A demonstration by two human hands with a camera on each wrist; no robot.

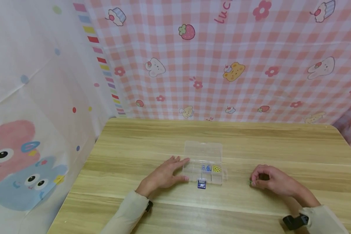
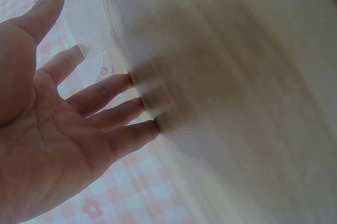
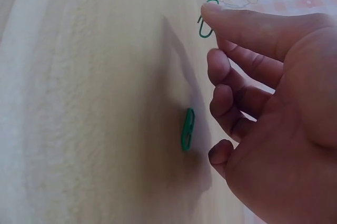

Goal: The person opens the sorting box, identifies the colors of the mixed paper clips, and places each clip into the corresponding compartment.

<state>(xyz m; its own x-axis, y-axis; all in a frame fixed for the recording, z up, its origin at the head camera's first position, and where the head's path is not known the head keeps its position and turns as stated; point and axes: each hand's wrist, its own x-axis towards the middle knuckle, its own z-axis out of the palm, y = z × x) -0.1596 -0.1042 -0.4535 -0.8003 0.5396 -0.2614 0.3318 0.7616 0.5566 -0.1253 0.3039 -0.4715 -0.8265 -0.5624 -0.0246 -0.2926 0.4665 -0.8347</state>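
Observation:
A clear plastic compartment box point(image 1: 217, 180) lies on the table with its lid point(image 1: 203, 151) folded back. Blue paper clips point(image 1: 207, 168) and yellow paper clips point(image 1: 216, 169) fill two of its compartments. My left hand point(image 1: 163, 174) rests at the box's left side, fingers spread and thumb near the front edge. To the right of the box, my right hand point(image 1: 276, 180) pinches a green paper clip point(image 3: 202, 30) between thumb and forefinger. Below that hand, more green point(image 3: 187, 129) lies on the table, one paper clip or a few overlapping.
A small dark blue piece with white print point(image 1: 201, 184) sits at the box's front edge. The wooden table point(image 1: 140, 136) ends at a pink checked cloth point(image 1: 175, 84) behind, and a white patterned cloth point(image 1: 58, 97) hangs on the left.

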